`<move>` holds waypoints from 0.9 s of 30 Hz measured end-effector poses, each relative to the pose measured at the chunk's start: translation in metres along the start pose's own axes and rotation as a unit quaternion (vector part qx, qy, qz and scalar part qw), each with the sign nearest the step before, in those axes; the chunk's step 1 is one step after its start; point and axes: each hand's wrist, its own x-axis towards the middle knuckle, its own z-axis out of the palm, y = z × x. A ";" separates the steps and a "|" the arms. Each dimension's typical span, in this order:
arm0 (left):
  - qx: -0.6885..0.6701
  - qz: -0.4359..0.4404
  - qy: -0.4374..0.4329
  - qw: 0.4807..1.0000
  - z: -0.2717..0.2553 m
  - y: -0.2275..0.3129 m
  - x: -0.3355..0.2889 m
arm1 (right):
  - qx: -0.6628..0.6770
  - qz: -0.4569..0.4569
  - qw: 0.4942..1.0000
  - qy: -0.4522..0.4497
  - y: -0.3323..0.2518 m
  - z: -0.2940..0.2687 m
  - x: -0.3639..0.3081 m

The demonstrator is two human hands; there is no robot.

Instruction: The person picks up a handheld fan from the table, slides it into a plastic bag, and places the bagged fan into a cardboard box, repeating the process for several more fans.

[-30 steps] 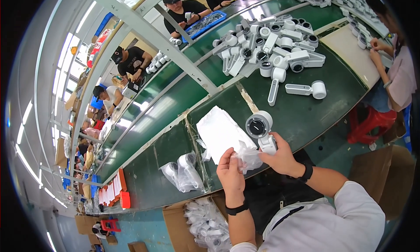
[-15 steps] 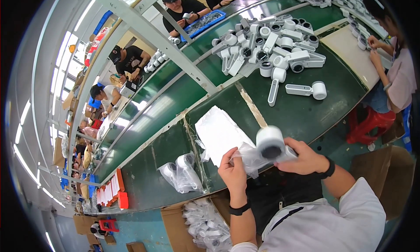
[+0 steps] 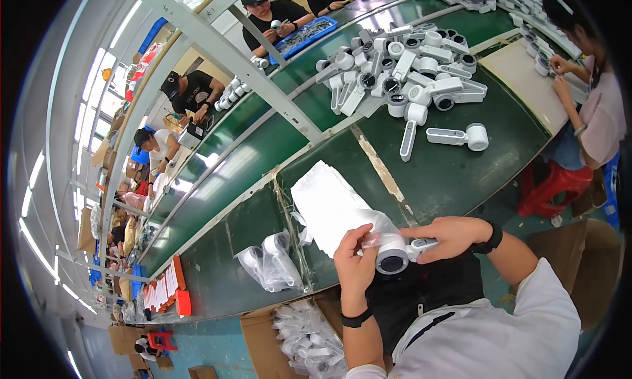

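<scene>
A white handheld device (image 3: 393, 255) with a round head and dark-centred face is at the table's near edge. My right hand (image 3: 454, 238) is closed around its handle. With thumb and fingertips, my left hand (image 3: 356, 264) pinches a clear plastic bag (image 3: 376, 226) beside the device's head. Whether the head is inside the bag's mouth I cannot tell. Just beyond lies a stack of thin white bags (image 3: 329, 198). Two bagged devices (image 3: 271, 260) rest left of it.
A heap of unbagged devices (image 3: 408, 69) covers the far right table, with a single device (image 3: 457, 136) nearer. Below the edge is a cardboard box (image 3: 260, 339) with bagged devices. A metal post (image 3: 263, 69) stands across the table. A person (image 3: 582, 96) sits at right.
The device has come down and left, and its head has turned to face me. My right hand has shifted onto its handle; the plastic bag is now bunched closer to my left fingers.
</scene>
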 end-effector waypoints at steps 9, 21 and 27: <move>0.243 0.066 0.093 0.963 0.005 -0.006 0.001 | 0.042 0.042 0.976 0.208 0.008 0.023 0.004; 0.122 0.140 -0.057 0.981 0.016 -0.009 -0.009 | 0.009 0.066 0.950 0.306 0.004 0.034 0.020; 0.107 0.165 -0.060 0.979 0.028 -0.007 -0.016 | 0.355 0.062 0.894 0.268 0.025 0.063 0.046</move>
